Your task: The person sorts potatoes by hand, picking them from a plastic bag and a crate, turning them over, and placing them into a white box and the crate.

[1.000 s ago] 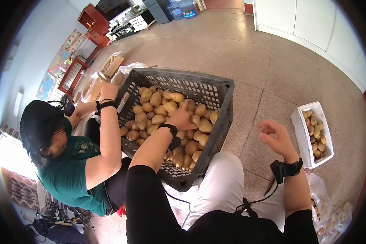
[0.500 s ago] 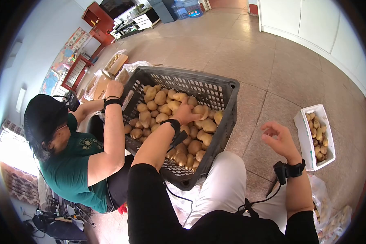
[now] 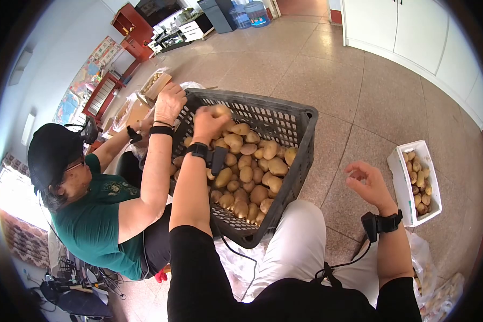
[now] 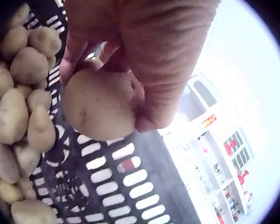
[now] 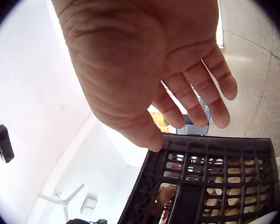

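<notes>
My left hand (image 3: pixel 209 124) is over the far left part of a black plastic crate (image 3: pixel 252 99). It grips a potato (image 4: pixel 98 105) between thumb and fingers, raised above the crate's slotted wall in the left wrist view. Many loose potatoes (image 3: pixel 247 172) lie in the crate below. Held out over the floor to the right of the crate, my right hand (image 3: pixel 369 185) has nothing in it. Its fingers hang loosely bent in the right wrist view, with the thumb overlapping the crate's rim (image 5: pixel 214 140) there.
Another person (image 3: pixel 96 204) in a green shirt sits at the left, one hand (image 3: pixel 170 102) near the crate's corner. A white foam box (image 3: pixel 405 201) of potatoes stands on the floor at right, plastic bags (image 3: pixel 426 268) below it. Cardboard boxes (image 3: pixel 139 110) are behind the crate.
My left hand has moved from the middle of the crate to its far left, lifting a potato. The other person's hand has risen towards the crate's corner. My right hand stays about the same.
</notes>
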`<state>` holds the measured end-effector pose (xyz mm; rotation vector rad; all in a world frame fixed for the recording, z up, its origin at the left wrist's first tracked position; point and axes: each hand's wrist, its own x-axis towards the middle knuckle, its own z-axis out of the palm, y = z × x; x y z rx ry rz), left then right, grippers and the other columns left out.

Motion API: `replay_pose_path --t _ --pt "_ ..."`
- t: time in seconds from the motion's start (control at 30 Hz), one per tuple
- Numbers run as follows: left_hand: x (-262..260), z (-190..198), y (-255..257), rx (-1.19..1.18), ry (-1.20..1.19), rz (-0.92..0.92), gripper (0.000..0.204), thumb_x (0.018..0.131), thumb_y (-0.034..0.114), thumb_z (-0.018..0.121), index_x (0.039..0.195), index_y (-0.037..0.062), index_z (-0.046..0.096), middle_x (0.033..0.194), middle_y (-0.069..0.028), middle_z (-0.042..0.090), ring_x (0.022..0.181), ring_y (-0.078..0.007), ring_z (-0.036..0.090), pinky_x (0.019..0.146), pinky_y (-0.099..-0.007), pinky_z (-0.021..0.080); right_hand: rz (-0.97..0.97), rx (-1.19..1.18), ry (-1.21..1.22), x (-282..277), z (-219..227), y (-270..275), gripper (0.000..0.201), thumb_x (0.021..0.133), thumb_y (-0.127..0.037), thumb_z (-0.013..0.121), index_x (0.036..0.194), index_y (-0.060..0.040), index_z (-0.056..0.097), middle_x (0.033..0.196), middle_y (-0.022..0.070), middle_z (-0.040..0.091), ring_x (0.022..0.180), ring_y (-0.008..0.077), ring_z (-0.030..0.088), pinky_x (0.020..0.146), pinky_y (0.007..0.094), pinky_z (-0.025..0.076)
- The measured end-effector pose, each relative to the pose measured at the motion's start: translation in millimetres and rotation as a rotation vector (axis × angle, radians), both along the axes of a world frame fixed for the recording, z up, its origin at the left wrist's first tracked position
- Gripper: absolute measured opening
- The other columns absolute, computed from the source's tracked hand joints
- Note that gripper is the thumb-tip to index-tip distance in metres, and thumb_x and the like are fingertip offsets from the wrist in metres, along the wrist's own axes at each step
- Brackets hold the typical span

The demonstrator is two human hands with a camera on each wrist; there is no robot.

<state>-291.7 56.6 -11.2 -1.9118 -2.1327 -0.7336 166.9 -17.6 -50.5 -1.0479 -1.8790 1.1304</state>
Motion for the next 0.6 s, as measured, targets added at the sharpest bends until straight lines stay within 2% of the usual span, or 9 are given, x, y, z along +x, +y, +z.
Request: replay_pose_path --t 0.03,0.13,0.2,0.23,0.27,0.33,0.37,0.5,0.6 --pt "-4 5 -5 0.088 0.149 0.093 0.054 0.068 0.044 0.067 0.084 -0.0074 0.064 0.109 -0.0279 0.054 0.097 -0.0361 0.056 0.083 -0.0370 0.046 -0.002 -0.003 0.000 0 0 0 0.022 0.073 -0.014 0.066 0.091 -0.0040 0.058 0.078 0.0029 0.059 0.067 0.0108 0.055 0.060 0.0241 0.044" --pt "-37 1 -21 -0.297 -0.003 0.398 0.054 0.070 0.042 0.065 0.084 -0.0095 0.062 0.096 -0.0297 0.058 0.092 -0.0366 0.057 0.082 -0.0409 0.045 -0.003 -0.015 -0.016 -2 3 -1 0.021 0.074 -0.013 0.065 0.091 -0.0044 0.059 0.077 0.0015 0.058 0.068 0.0099 0.055 0.063 0.0239 0.043" --pt "-97 -56 -28 -0.024 0.066 0.346 0.051 0.071 0.039 0.065 0.094 -0.0055 0.059 0.097 -0.0274 0.058 0.090 -0.0396 0.057 0.079 -0.0420 0.047 -0.004 -0.025 -0.032 -2 4 -1 0.020 0.074 -0.012 0.064 0.092 -0.0045 0.059 0.077 0.0002 0.057 0.070 0.0090 0.054 0.066 0.0236 0.043" --pt "-100 -64 -45 -0.148 0.357 0.316 0.043 0.079 0.034 0.058 0.093 -0.0057 0.059 0.092 -0.0285 0.059 0.088 -0.0411 0.058 0.078 -0.0446 0.047 0.005 -0.027 -0.037 -2 4 0 0.020 0.074 -0.012 0.064 0.091 -0.0047 0.059 0.077 0.0002 0.057 0.070 0.0092 0.055 0.066 0.0239 0.043" --pt "-106 -68 -40 -0.149 0.357 0.313 0.043 0.079 0.034 0.058 0.093 -0.0057 0.059 0.092 -0.0285 0.059 0.088 -0.0411 0.058 0.078 -0.0446 0.047 0.016 -0.030 -0.042 -1 3 -1 0.020 0.074 -0.012 0.064 0.091 -0.0048 0.059 0.078 0.0002 0.058 0.069 0.0094 0.055 0.065 0.0241 0.043" --pt "-103 -59 -29 -0.453 0.054 0.410 0.037 0.085 0.029 0.050 0.098 -0.0054 0.058 0.101 -0.0290 0.057 0.095 -0.0396 0.056 0.083 -0.0436 0.045 0.019 -0.031 -0.048 -1 2 -1 0.021 0.073 -0.012 0.064 0.092 -0.0047 0.059 0.078 0.0005 0.058 0.068 0.0096 0.055 0.064 0.0242 0.043" --pt "-95 -42 -27 -0.778 0.198 0.363 0.038 0.088 0.025 0.044 0.107 -0.0069 0.051 0.113 -0.0291 0.049 0.107 -0.0382 0.050 0.088 -0.0423 0.043 0.023 -0.028 -0.051 -2 1 0 0.021 0.073 -0.012 0.065 0.092 -0.0046 0.059 0.078 0.0008 0.058 0.068 0.0097 0.055 0.063 0.0242 0.043" --pt "-100 -62 -27 -0.468 0.139 0.547 0.057 0.085 0.031 0.052 0.120 -0.0118 0.037 0.123 -0.0272 0.044 0.114 -0.0364 0.046 0.091 -0.0440 0.041 0.018 -0.023 -0.103 0 -6 1 0.022 0.073 -0.013 0.065 0.092 -0.0046 0.059 0.077 0.0021 0.058 0.067 0.0102 0.056 0.059 0.0247 0.043" --pt "-79 -45 -31 -0.412 0.193 0.604 0.057 0.082 0.036 0.056 0.115 -0.0087 0.046 0.121 -0.0269 0.047 0.111 -0.0367 0.049 0.089 -0.0449 0.042 0.006 0.151 -0.098 4 -15 5 0.024 0.073 -0.020 0.065 0.091 -0.0050 0.059 0.072 0.0085 0.059 0.059 0.0191 0.056 0.055 0.0297 0.044"
